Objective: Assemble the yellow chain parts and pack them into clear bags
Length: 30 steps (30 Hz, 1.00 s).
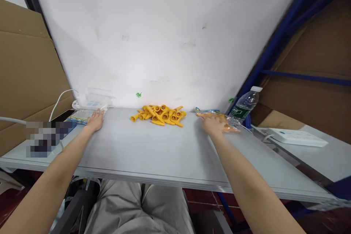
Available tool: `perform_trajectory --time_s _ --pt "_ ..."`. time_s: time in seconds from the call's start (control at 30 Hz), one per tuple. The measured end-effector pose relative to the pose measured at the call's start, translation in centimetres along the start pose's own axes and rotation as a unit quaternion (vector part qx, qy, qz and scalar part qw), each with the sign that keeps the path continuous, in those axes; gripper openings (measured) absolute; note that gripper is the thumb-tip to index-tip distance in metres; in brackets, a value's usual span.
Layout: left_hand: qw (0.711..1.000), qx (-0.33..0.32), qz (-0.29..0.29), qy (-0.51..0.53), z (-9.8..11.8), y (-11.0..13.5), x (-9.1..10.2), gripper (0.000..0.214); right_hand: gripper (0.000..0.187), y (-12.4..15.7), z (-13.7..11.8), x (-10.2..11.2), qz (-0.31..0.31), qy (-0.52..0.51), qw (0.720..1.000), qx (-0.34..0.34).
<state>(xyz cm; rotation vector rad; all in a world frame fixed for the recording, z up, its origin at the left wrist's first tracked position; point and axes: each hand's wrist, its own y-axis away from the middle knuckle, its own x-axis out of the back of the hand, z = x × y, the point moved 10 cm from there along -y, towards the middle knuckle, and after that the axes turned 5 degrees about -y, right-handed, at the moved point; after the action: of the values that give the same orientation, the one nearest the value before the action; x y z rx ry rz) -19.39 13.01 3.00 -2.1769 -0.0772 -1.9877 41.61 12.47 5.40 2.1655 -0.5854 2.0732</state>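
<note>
My left hand [95, 120] lies flat with fingers stretched out on a stack of clear plastic bags [78, 116] with a coloured printed strip, at the left of the table. My right hand [212, 124], a little blurred, rests with its fingers apart on a clear bag of orange pieces [231, 128] with a blue printed top edge. Between the hands, apart from both, is a heap of yellow-orange plastic pieces [159, 114]. They have a cup-like round end and a tapering tail, and lie in mixed directions near the back panel.
A water bottle [245, 105] stands at the back right, by a blue metal frame [270, 49]. A white power strip [298, 137] lies on the neighbouring surface. At left are a cardboard sheet [24, 69], a white cable [58, 101] and a blurred-out item [45, 139]. A white panel [164, 44] closes the back.
</note>
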Motion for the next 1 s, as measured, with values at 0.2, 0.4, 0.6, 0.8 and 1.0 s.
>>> perform_trajectory --time_s 0.2,0.4,0.6,0.8,1.0 --pt "0.998 -0.040 0.055 0.011 3.1 0.8 2.0 0.063 0.044 0.6 -7.0 1.8 0.047 -0.115 0.985 0.123" --pt "0.986 -0.126 0.086 0.062 10.1 1.8 4.2 0.059 0.042 0.2 -11.6 -0.8 -0.022 -0.283 0.946 0.157" --pt "0.960 -0.201 0.071 0.184 15.5 2.2 3.7 0.056 0.036 1.1 -12.7 -2.7 0.009 -0.345 0.936 0.064" --pt "0.938 -0.232 0.086 0.242 17.6 2.2 3.2 0.052 0.026 2.4 -15.4 -2.7 0.022 -0.396 0.916 0.062" --pt "0.966 -0.130 0.076 0.209 15.8 1.7 2.8 0.044 0.025 3.5 -17.1 -3.0 0.017 -0.442 0.895 0.058"
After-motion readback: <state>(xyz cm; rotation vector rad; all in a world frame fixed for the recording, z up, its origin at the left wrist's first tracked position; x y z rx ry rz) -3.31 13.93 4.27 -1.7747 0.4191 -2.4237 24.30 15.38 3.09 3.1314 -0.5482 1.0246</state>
